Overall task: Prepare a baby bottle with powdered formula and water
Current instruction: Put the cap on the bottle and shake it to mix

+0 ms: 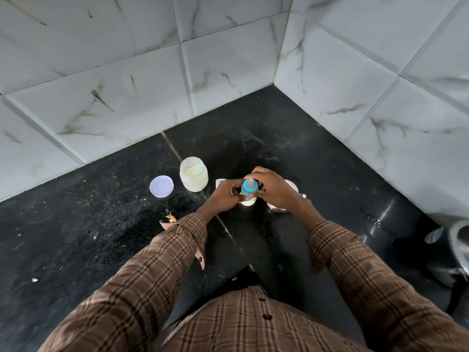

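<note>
Two hands on one bottle, black counter corner

Baby bottle (248,200) stands upright on the black countertop (76,237), roughly mid-frame, w/ milky white contents showing in the lower part. Blue collar (246,189) and clear teat (250,183) sit on top.

L hand (224,195) comes in from the left, fingers curled round the bottle body just under the collar. R hand (272,186) arches over from the right, fingers and thumb curled around the blue collar at the top. Both hands clamped on the bottle, touching or nearly touching each other across it. Can't tell if the collar is fully seated.

Just left of the bottle, partly hidden behind the L hand: small white item (220,182), can't ID. Further left, an open clear jar (194,177) w/ pale yellowish-white powder inside, upright. Its white round lid (161,186) lies flat on the counter just beside the jar, on the left, apart from it.

Right of the bottle, mostly hidden under the R hand & wrist: a metal vessel (289,185), rim showing behind the hand and base showing below the wrist.

Small brownish scrap (170,217) on the counter near the L cuff. Both arms in brown plaid sleeves (157,262). White marble-look wall tiles (127,85) meet in a corner behind. Dark pipe (396,219) at right edge, grey metal object beside it, unclear.
</note>
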